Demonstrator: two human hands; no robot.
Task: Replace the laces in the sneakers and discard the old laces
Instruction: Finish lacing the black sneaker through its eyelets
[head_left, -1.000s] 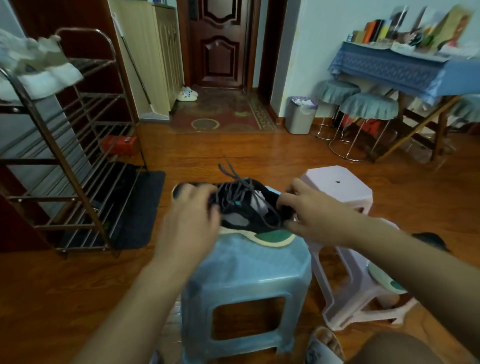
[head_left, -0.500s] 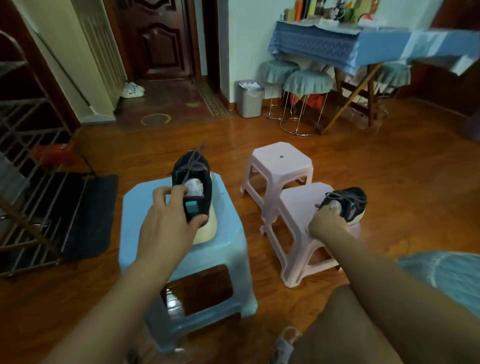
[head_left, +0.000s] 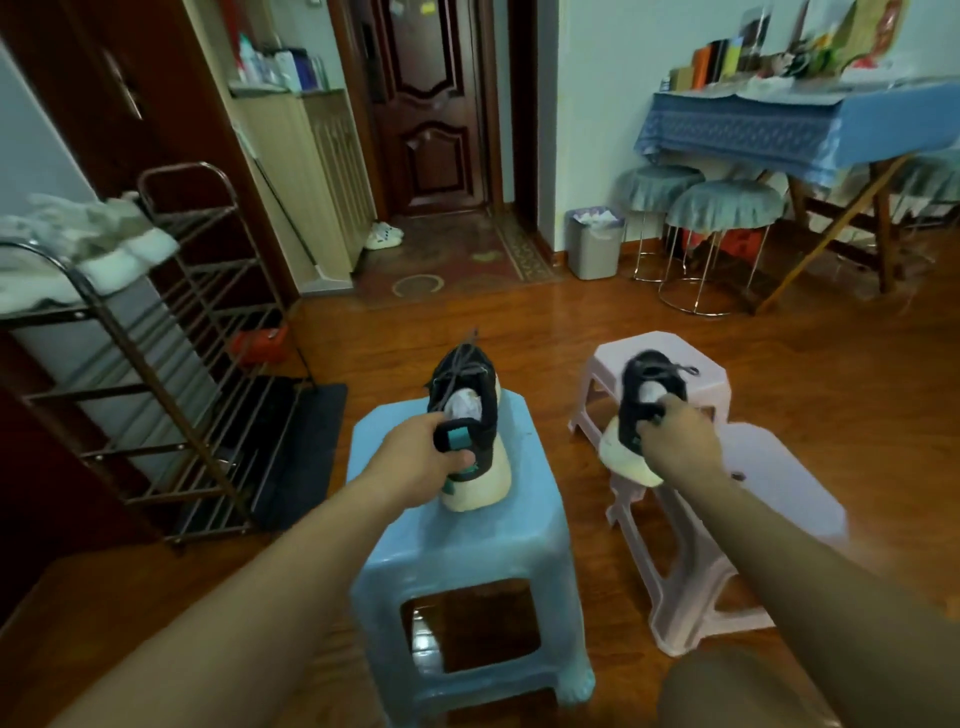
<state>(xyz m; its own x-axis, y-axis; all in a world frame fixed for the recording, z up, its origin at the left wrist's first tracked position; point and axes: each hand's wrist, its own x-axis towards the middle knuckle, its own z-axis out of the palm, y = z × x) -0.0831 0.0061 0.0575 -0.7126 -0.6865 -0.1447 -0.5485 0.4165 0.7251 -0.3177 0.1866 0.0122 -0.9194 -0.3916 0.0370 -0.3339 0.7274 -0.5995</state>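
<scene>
A black sneaker with a cream sole and grey laces (head_left: 470, 410) stands on the blue plastic stool (head_left: 467, 545), toe pointing away. My left hand (head_left: 415, 460) grips its heel, thumb on the teal heel tab. A second black sneaker (head_left: 641, 395) with the same cream sole hangs in the air above the gap between the stools, and my right hand (head_left: 675, 441) grips it at the heel collar. Its grey lace ends trail over the far pink stool (head_left: 706, 374).
A near pink stool (head_left: 769, 488) stands right of the blue one. A metal shoe rack (head_left: 171, 374) with a dark mat fills the left side. A grey bin (head_left: 595, 244), round covered stools and a blue-clothed table line the back right. My knee shows at the bottom right.
My right hand has lifted the second sneaker off the near pink stool and brought it left toward the blue stool. My left hand keeps its hold on the first sneaker's heel.
</scene>
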